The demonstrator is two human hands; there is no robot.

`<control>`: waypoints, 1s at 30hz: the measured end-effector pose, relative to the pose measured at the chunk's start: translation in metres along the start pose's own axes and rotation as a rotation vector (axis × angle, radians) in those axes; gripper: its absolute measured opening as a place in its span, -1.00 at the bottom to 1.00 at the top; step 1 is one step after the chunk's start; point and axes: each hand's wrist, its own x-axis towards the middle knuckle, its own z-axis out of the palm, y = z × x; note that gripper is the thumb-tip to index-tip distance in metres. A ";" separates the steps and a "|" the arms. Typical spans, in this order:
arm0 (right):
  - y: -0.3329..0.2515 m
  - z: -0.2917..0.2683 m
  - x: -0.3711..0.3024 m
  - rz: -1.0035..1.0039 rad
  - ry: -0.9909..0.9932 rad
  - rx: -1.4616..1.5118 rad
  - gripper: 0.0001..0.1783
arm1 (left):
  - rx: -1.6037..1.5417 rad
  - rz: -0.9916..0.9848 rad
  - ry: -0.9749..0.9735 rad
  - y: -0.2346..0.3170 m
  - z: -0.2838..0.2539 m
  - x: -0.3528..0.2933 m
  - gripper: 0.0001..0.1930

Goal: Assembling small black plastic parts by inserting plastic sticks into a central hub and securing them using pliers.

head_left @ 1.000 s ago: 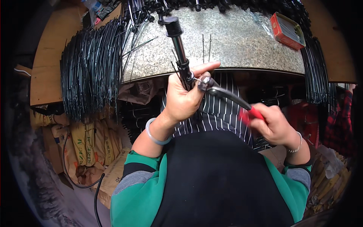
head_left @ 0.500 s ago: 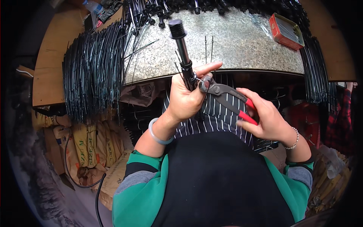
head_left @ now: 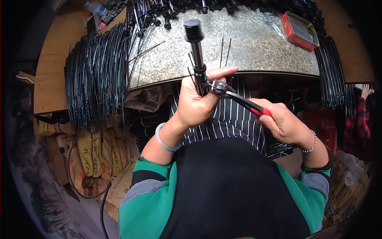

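Along the left edge of the bench a thick fringe of black wires [head_left: 95, 75] hung down over the wooden board [head_left: 51, 67], strand beside strand. Below them, on the floor, sat yellowish sacks [head_left: 93, 151] and a cardboard box [head_left: 121, 191].

The bench top itself was a mottled metal sheet [head_left: 254, 44], and a few loose thin pins [head_left: 225, 51] lay on it near the front edge.

The person's left hand [head_left: 195, 105] was clenched around a black rod [head_left: 197, 59], which it held upright in front of the bench edge, the rod's capped end rising above the fingers. A pale bangle [head_left: 165, 139] sat on that wrist. Some thin wires stood out beside the rod just above the grip.

Just right of the thumb, the head of a pair of red-handled pliers [head_left: 238, 99] touched the rod close to the fingers; I could not tell what the nose of the tool held there. The right hand [head_left: 284, 121] was closed tightly around the pliers' handles, a beaded bracelet [head_left: 312, 143] on its wrist.

Behind the hands hung a striped apron [head_left: 234, 127].

Farther right, a red tin [head_left: 300, 30] of pins lay on the sheet, and another curtain of black wires [head_left: 332, 75] drooped over the bench's right end.
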 end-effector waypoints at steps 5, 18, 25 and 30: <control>-0.020 -0.024 -0.002 0.294 -0.174 -0.187 -0.80 | 0.212 0.180 -0.045 0.002 0.001 0.004 -0.68; 0.076 -0.051 0.027 0.427 0.427 -1.183 -0.64 | -0.738 -0.018 -0.228 0.025 -0.011 0.021 -0.49; 0.046 -0.013 0.033 0.296 0.254 0.096 -0.61 | 0.667 0.073 -0.654 0.072 0.038 0.012 -0.55; 0.030 0.025 0.025 0.133 -0.109 1.351 -0.08 | 1.104 0.631 -0.954 0.074 0.099 0.003 -0.36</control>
